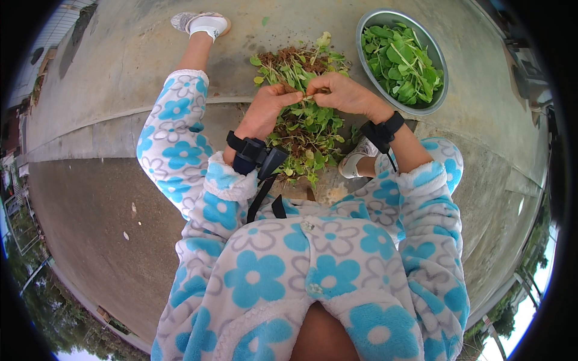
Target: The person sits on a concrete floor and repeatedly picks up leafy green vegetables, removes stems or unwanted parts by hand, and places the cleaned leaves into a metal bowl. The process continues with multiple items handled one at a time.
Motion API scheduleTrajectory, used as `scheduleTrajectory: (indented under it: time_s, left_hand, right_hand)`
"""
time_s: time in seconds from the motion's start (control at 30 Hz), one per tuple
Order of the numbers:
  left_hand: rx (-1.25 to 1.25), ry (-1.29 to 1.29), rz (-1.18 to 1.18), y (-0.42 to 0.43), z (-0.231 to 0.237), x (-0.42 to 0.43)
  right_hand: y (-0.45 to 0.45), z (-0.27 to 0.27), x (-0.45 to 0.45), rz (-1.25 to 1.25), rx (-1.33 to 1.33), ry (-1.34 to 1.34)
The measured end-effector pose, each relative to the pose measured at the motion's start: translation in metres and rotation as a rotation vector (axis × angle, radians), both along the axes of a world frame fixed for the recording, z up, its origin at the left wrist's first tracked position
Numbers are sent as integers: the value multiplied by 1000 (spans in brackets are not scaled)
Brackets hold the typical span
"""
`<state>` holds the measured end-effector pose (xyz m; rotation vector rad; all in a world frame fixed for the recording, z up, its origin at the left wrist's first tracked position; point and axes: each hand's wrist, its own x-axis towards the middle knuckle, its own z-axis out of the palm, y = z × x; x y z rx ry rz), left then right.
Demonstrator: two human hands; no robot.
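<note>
My left hand (265, 110) and my right hand (342, 94) meet over a heap of uprooted leafy greens (311, 128). Thumb and finger of each hand pinch a small pale plant stem (307, 97) between them; its far ends are partly hidden by my fingers. Brown soil (295, 58) and roots cling to the plants in the heap, and some leaves are yellowed. To the right of my right hand stands a round metal basin (440, 101) holding loose green leaves (399, 63).
The heap straddles a low concrete step edge (135, 112). My shoes (201, 23) flank it, one far left and one (359, 158) close on the right. Black straps with devices circle both wrists. Soil crumbs and a single leaf (265, 20) lie on the concrete floor (122, 54).
</note>
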<state>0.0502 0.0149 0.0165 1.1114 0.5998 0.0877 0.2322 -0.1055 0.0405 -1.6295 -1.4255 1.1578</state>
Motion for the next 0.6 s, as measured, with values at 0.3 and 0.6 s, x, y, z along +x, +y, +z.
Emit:
scheduleTrajectory:
  time_s: [0.3, 0.6]
  left_hand:
    - [-193, -59, -99, 6, -1, -5]
    - [-93, -39, 33, -2, -11, -1]
  right_hand:
    - [3, 2, 5, 107, -171, 155]
    - [3, 9, -11, -62, -117, 44]
